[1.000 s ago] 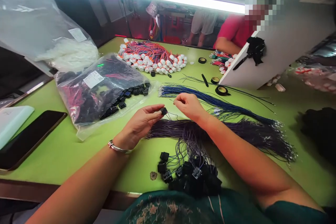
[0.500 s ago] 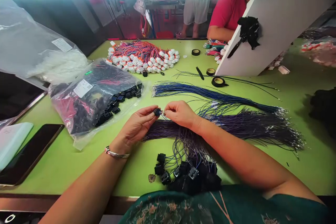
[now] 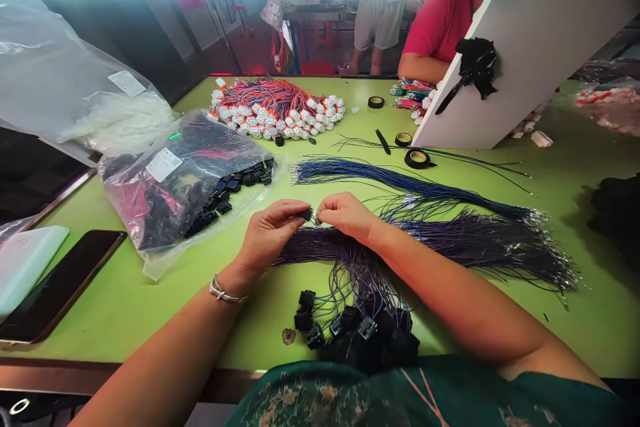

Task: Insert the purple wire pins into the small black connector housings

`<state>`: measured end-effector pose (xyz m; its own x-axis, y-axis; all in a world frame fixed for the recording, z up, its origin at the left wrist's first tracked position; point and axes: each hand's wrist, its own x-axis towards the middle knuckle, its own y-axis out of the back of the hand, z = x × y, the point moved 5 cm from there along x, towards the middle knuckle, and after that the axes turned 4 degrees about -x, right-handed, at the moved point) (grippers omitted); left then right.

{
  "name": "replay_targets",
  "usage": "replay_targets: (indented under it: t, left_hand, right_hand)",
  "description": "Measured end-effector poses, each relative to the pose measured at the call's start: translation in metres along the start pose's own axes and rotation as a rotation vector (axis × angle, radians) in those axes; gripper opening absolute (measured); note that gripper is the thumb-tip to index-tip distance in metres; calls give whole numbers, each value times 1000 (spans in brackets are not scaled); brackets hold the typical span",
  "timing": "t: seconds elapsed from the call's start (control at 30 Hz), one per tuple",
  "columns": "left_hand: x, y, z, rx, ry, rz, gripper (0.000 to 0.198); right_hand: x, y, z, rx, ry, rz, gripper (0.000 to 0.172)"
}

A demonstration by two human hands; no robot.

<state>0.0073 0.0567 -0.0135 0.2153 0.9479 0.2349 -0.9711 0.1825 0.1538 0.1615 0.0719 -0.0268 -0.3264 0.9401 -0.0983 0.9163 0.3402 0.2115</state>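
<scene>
1 black connector [image 3: 306,214] is pinched in the left hand [image 3: 270,232] near the purple wires [image 3: 313,246], 1 thin wire [image 3: 317,219] apparently in the right hand's [image 3: 346,217] closed fingers; straight alignment is advised.

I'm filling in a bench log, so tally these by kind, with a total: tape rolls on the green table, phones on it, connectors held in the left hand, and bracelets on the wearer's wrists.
Tape rolls: 3
Phone: 1
Black connector in the left hand: 1
Bracelet: 1
Total: 6
</scene>
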Motion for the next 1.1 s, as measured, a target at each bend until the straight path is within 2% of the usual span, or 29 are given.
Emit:
replay_targets:
  t: [0.2,0.43,0.93,1.0,1.1]
  left_hand:
    - [-1,-3,-17,-238,182,-20,22]
    - [-2,-2,-29,-364,306,57,29]
    - [-3,-6,-30,-376,327,42,31]
    - [-2,-2,-23,-346,300,39,30]
    - [-3,1,1,-275,197,-23,25]
  right_hand:
    - [-3,0,0,16,-26,1,13]
    - [-5,4,-3,-116,9,168,8]
    - [-5,-2,2,-185,34,223,7]
    - [-6,1,-5,-161,37,175,7]
    - [-6,13,-18,-148,50,68,11]
